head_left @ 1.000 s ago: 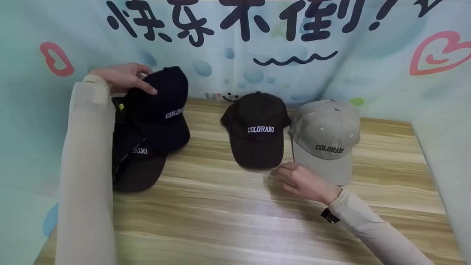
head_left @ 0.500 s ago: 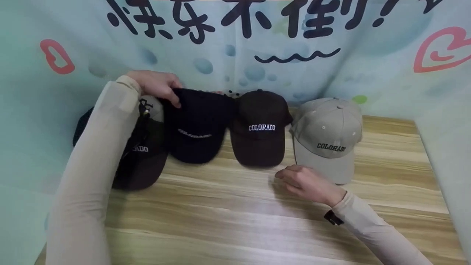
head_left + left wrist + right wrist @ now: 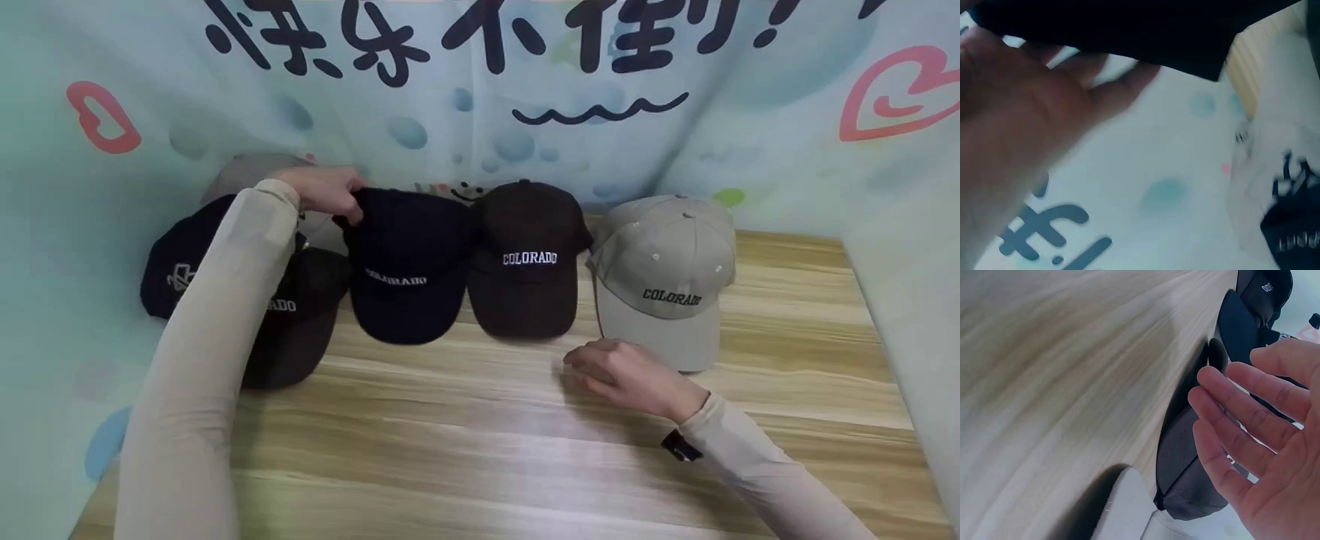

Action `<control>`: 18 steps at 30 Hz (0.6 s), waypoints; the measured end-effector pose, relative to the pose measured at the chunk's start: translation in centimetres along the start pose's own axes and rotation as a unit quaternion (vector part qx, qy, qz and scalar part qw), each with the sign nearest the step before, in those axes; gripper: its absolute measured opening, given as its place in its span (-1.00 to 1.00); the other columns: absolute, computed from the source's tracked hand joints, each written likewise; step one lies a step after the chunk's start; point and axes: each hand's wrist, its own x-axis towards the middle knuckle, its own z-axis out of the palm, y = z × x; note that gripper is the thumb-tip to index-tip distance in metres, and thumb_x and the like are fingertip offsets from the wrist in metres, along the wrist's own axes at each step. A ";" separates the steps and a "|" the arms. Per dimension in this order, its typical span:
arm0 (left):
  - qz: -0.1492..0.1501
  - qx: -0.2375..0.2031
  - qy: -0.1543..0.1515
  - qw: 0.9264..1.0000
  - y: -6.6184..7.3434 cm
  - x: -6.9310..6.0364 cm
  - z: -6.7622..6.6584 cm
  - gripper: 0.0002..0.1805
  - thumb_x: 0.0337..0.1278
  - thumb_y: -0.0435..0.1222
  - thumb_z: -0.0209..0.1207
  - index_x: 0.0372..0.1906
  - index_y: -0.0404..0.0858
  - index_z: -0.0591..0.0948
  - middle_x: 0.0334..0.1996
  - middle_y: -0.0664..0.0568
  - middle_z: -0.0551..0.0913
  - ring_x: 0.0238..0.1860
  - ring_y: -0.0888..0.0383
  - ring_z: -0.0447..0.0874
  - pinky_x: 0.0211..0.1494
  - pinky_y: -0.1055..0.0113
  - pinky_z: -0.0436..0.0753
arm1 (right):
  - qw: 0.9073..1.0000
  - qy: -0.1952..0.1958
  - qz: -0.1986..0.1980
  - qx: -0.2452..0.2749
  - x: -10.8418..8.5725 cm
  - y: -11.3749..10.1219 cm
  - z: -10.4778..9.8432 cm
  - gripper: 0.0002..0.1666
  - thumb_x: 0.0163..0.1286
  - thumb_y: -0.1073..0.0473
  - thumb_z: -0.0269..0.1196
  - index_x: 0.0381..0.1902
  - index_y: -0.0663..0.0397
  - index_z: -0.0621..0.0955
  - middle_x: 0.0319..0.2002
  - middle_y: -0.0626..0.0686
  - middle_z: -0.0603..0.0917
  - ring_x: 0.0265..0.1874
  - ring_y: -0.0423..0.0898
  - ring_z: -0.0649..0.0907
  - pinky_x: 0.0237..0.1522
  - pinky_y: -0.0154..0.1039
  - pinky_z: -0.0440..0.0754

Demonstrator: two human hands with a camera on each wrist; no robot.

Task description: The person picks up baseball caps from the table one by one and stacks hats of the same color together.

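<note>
My left hand (image 3: 326, 189) pinches the navy baseball cap (image 3: 409, 232) by its left rear edge. That cap, lettered COLORADO, faces forward on the table. In the left wrist view, the fingertips (image 3: 1143, 73) lie behind the dark fabric. Against its right side stands a dark brown cap (image 3: 525, 225), then a grey cap (image 3: 667, 255), both with the same word. The right hand (image 3: 630, 379) hovers by the grey cap's brim, holding nothing. Its fingers (image 3: 1247, 405) look loosely extended in the right wrist view.
Under and beside the left forearm sit more caps: a dark brown one (image 3: 300, 337), a navy one (image 3: 169, 255) and a grey one (image 3: 255, 172) at the back. A printed cloth backdrop (image 3: 420, 45) rises behind the wooden table (image 3: 487, 450).
My left hand has carried the navy cap rightward from above the left caps and lowered it beside the middle brown cap. The right hand has barely moved.
</note>
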 end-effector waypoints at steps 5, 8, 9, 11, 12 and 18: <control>-0.063 0.041 0.032 0.997 -1.6 0.6 -0.3 -0.81 -0.10 -0.55 -0.03 -0.54 -0.22 0.29 -0.74 0.12 0.11 -0.68 0.20 -0.01 -0.50 0.27 0.21 | 1.000 -0.003 0.009 -0.004 -0.1 0.2 0.0 -0.77 0.28 0.29 0.27 -0.10 0.19 0.65 -0.17 0.05 0.69 -0.17 -0.01 0.67 -0.12 -0.09 0.60; -0.094 0.068 0.057 0.992 -1.9 1.5 -0.1 -0.84 -0.18 -0.49 -0.05 -0.51 -0.23 0.23 -0.71 0.09 0.15 -0.67 0.19 0.01 -0.49 0.25 0.22 | 0.999 0.016 0.021 -0.026 -0.4 0.6 -0.3 -0.73 0.21 0.31 0.30 -0.10 0.22 0.64 -0.15 0.10 0.67 -0.14 0.04 0.65 -0.09 -0.04 0.58; -0.103 0.077 0.065 0.990 -1.8 1.8 0.0 -0.87 -0.19 -0.47 -0.06 -0.45 -0.26 0.27 -0.69 0.07 0.18 -0.66 0.18 0.02 -0.48 0.24 0.23 | 0.999 0.026 0.028 -0.035 -0.6 0.8 -0.4 -0.72 0.19 0.34 0.30 -0.10 0.24 0.64 -0.14 0.13 0.66 -0.13 0.07 0.64 -0.07 -0.02 0.57; -0.115 0.097 0.077 0.986 -1.7 2.4 0.2 -0.78 -0.17 -0.45 -0.09 -0.27 -0.36 0.37 -0.61 -0.02 0.24 -0.63 0.15 0.04 -0.44 0.22 0.23 | 0.996 0.049 0.052 -0.047 -1.1 1.2 -0.7 -0.69 0.15 0.38 0.31 -0.10 0.30 0.62 -0.12 0.20 0.63 -0.10 0.13 0.61 -0.03 0.02 0.55; -0.119 0.111 0.081 0.983 -1.5 2.6 0.4 -0.67 -0.13 -0.43 -0.11 -0.14 -0.42 0.39 -0.53 -0.10 0.33 -0.59 0.11 0.11 -0.39 0.20 0.25 | 0.995 0.060 0.067 -0.052 -1.5 1.4 -0.8 -0.68 0.14 0.40 0.31 -0.10 0.33 0.62 -0.11 0.23 0.62 -0.09 0.16 0.60 -0.02 0.05 0.54; -0.099 0.095 0.087 0.987 -0.2 3.5 1.2 -0.45 0.34 -0.30 -0.27 0.38 -0.42 0.08 0.27 -0.47 0.10 -0.02 -0.23 0.30 -0.12 0.01 0.42 | 0.978 0.099 0.172 -0.065 -4.2 2.5 -1.3 -0.65 0.15 0.37 0.36 -0.08 0.35 0.60 -0.06 0.31 0.55 -0.02 0.25 0.52 0.07 0.15 0.44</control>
